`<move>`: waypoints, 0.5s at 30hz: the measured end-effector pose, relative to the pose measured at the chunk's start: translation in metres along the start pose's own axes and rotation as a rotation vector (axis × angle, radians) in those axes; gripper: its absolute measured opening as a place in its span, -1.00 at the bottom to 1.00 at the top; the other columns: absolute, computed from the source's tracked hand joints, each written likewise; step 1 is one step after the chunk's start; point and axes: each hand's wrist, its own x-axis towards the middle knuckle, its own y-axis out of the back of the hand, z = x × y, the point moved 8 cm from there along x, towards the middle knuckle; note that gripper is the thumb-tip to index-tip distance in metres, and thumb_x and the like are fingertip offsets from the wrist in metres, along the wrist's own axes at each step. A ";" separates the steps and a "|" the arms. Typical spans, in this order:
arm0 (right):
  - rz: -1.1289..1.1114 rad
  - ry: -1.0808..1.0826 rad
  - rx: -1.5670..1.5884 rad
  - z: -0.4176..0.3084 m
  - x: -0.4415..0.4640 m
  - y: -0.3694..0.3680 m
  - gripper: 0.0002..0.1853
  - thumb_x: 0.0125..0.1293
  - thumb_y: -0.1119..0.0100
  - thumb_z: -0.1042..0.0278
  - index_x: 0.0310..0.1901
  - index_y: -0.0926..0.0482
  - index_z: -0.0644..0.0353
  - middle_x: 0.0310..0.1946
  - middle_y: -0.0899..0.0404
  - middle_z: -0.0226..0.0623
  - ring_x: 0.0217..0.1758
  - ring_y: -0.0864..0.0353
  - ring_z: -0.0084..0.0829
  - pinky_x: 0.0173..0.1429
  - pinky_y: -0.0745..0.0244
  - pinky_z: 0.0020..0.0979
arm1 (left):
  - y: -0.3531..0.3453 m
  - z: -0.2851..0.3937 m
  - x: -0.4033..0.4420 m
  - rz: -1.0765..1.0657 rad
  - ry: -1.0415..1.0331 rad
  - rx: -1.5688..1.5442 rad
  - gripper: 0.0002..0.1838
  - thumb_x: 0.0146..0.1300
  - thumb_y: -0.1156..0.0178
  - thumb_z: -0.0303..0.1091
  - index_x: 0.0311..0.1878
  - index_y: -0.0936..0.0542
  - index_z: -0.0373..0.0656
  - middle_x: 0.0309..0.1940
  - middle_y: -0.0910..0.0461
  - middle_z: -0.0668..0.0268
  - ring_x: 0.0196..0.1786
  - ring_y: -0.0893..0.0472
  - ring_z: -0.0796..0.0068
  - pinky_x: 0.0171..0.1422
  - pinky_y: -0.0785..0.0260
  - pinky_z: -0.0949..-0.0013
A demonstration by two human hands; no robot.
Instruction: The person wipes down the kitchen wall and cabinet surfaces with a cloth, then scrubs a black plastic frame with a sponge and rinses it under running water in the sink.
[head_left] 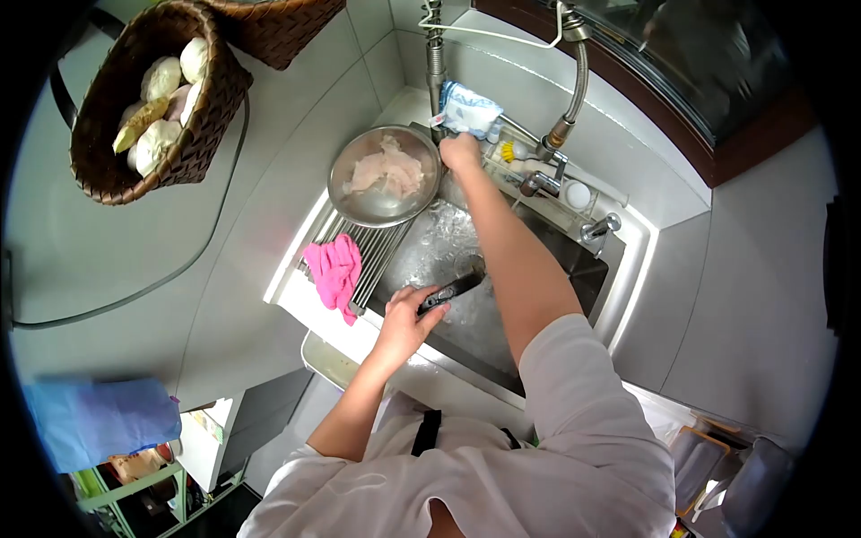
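Note:
My left hand (pixel 408 323) is at the near side of the sink (pixel 493 336), fingers wrapped around a black-handled tool (pixel 456 289). The tool's far end reaches over the wet basin, and its kind is unclear. Stretched to the back of the sink, my right hand (pixel 460 152) is closed beside a metal bowl's rim, below a blue-and-white cloth (pixel 469 111); what its fingers grip is hidden. Splashing water (pixel 446 224) runs in the basin between my hands. Pale raw meat (pixel 390 170) lies in the metal bowl (pixel 381 215).
The bowl stands at the end of a draining rack (pixel 381 255), with a pink cloth (pixel 334 273) draped on it. Faucets (pixel 541 184) and a sink caddy line the back right. A woven basket (pixel 90 161) with garlic bulbs sits on the left counter, where a cable (pixel 202 251) runs.

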 end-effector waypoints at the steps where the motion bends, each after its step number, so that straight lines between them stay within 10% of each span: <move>1: -0.028 0.006 -0.015 0.003 0.001 0.003 -0.49 0.04 -0.12 0.29 -0.03 -0.55 0.55 0.00 -0.56 0.27 0.15 -0.52 0.14 0.30 -0.36 -0.15 | 0.001 -0.003 0.001 0.019 -0.009 -0.042 -0.63 0.21 -0.35 -0.32 0.05 -0.60 -0.26 -0.33 -0.48 0.22 -0.26 -0.50 0.37 -0.18 -0.35 0.41; 7: -0.536 0.119 0.353 0.024 -0.098 0.039 -0.52 0.31 -0.11 0.05 -0.01 -0.60 0.38 -0.12 -0.64 0.07 0.02 -0.60 -0.22 0.17 -0.40 -0.33 | 0.013 -0.045 0.013 0.232 0.146 -0.486 -0.61 0.31 -0.27 -0.30 0.10 -0.54 -0.37 -0.21 -0.60 0.28 -0.18 -0.50 0.58 -0.08 -0.36 0.51; 9: -0.349 0.165 0.240 0.073 -0.119 0.062 -0.49 0.41 -0.05 0.02 0.09 -0.56 0.36 -0.02 -0.62 -0.18 0.03 -0.55 -0.45 0.06 -0.43 -0.42 | 0.018 -0.057 0.022 0.205 0.180 -0.543 -0.66 0.41 -0.14 -0.30 0.11 -0.53 -0.34 -0.16 -0.61 0.32 -0.15 -0.48 0.63 0.00 -0.32 0.57; 15: -0.278 -0.117 0.443 0.196 -0.209 0.080 -0.21 0.28 -0.28 0.15 0.41 -0.12 0.31 0.19 -0.46 0.01 0.13 -0.50 -0.30 0.22 -0.39 -0.32 | -0.004 -0.037 0.039 0.100 -0.002 -0.521 -0.70 0.42 -0.13 -0.32 0.10 -0.53 -0.30 -0.32 -0.46 0.50 -0.24 -0.40 0.69 -0.08 -0.30 0.58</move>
